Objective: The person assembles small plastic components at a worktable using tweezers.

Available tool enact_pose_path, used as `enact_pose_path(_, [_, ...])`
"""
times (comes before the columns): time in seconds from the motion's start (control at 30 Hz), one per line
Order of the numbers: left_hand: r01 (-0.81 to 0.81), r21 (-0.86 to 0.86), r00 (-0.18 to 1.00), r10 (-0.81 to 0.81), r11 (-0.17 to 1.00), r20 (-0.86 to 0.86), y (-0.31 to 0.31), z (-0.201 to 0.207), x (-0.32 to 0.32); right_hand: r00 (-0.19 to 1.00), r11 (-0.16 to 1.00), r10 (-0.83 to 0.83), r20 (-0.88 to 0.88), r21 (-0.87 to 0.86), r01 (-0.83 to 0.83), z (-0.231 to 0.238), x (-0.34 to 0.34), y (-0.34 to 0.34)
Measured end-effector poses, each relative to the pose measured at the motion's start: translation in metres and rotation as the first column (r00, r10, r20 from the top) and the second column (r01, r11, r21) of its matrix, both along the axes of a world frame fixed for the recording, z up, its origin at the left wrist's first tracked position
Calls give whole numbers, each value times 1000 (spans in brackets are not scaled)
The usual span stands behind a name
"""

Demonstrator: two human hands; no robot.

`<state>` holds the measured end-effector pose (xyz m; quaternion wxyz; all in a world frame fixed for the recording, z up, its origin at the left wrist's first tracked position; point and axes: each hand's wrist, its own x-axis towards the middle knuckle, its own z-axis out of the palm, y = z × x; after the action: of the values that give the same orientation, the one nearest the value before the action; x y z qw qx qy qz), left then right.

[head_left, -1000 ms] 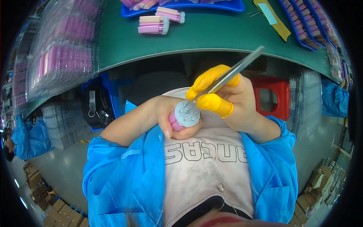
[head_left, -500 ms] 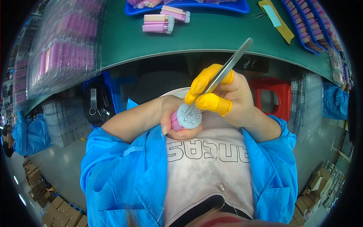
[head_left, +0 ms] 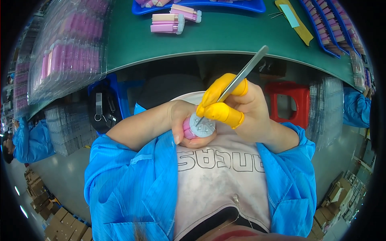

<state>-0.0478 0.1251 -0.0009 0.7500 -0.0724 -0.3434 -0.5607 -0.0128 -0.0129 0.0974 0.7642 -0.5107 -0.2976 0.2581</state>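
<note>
Clasping pink cylindrical piece (head_left: 186, 130) in left hand (head_left: 180, 120), with fingers wrapped around its body and thumb laid along its near left side. Seated within the curl of that hand, in front of the shirt, with round grey-white end face (head_left: 206, 127) tilted up into view. Marked on that face with small raised nubs, too small to count reliably.

Pinching steel tweezers (head_left: 246, 71) in right hand (head_left: 252, 109), between yellow-covered thumb and forefinger. Wearing yellow finger cots (head_left: 230, 115) on both of those digits. Running slantwise, from a blunt end up and away to the right of the pinch, down to fine tips over the end face. Meeting that face, or nearly so, on its left portion, close to the left hand. Cannot tell whether gripping anything at the tips.

Resting on green table (head_left: 229, 36) beyond both hands: two pink-and-peach block pieces (head_left: 165, 24) with white ends, ahead of the left hand and touching or nearly touching each other. Lying past these, blue tray (head_left: 245, 7) with more pink parts. Placed ahead and to the right of the right hand, yellow strip (head_left: 302, 32) with pale label. Standing below table level, just beyond the right wrist, red plastic stool (head_left: 290, 85).
</note>
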Motion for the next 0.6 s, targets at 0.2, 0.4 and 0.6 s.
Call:
enact_pose_path(0.2, [-36, -17, 999, 36, 999, 26, -5, 5, 0, 983, 994, 58, 175, -105, -39, 7, 4, -3])
enact_pose_path(0.4, [45, -14, 999, -45, 999, 12, -4, 8, 4, 925, 973, 142, 351, -224, -64, 15, 6, -2])
enact_pose_path(0.6, [139, -50, 990, -138, 989, 12, -3, 6, 3, 997, 997, 73, -37, 20, -73, -4, 8, 0])
